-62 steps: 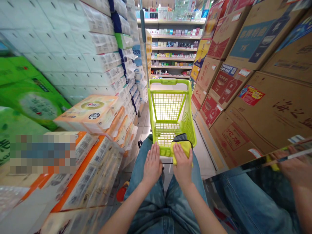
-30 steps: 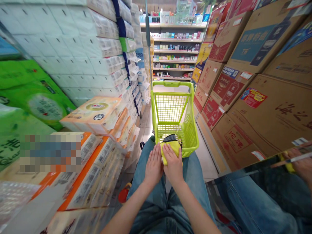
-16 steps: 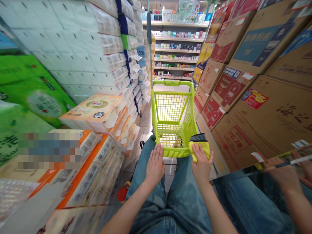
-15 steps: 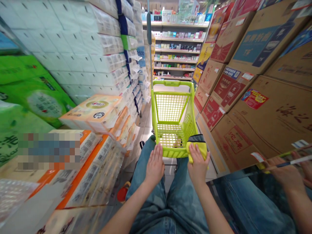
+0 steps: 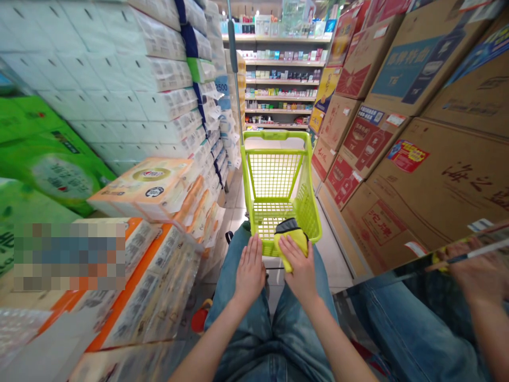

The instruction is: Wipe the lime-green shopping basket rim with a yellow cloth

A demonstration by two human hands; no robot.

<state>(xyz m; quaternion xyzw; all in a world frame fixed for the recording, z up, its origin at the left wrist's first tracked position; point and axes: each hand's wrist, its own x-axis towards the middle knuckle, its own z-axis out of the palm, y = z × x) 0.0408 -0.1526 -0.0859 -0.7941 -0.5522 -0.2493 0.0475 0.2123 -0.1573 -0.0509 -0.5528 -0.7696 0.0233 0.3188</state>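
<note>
A lime-green shopping basket [image 5: 313,212] with grid walls stands in front of my knees, its inside in view. My left hand [image 5: 250,268] lies along its near left corner, fingers stretched out and close together, with nothing held. On the middle of the near rim, my right hand [image 5: 298,265] presses a yellow-and-grey cloth [image 5: 292,231]. The cloth is folded over the rim, its grey side turned up at the far end. My palm hides part of the cloth and rim.
Wrapped tissue packs [image 5: 155,183] are stacked high on the left. Cardboard cartons [image 5: 382,207] line the right, with a mirror-like surface [image 5: 421,286] near my right leg. A grey pole [image 5: 233,48] rises beside the basket. Product shelves [image 5: 278,82] close off the far end.
My right hand has slid left along the near rim with the cloth, from the right corner to the middle. My left hand stays at the left corner.
</note>
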